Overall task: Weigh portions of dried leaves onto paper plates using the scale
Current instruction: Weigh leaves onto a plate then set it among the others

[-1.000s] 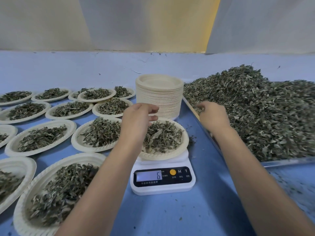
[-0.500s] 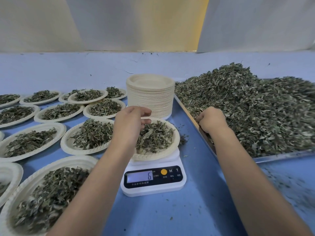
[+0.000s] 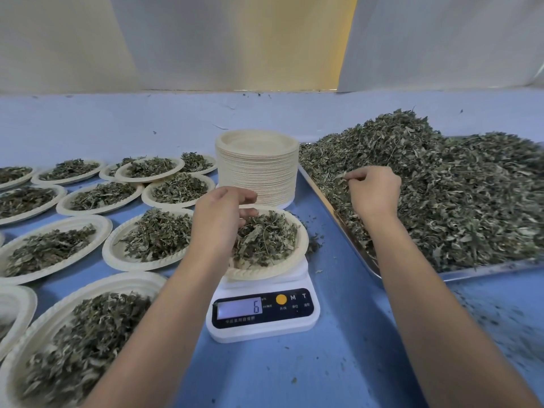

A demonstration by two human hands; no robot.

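"While the scale reads 6, which hand feeds it?"

"The right hand pinches dried leaves on the tray, right of the paper plate. The left hand hovers over it, grip unclear."

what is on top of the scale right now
A paper plate holding dried leaves sits on the scale. The left hand covers the plate's left side, and the plate hides most of the scale's top.
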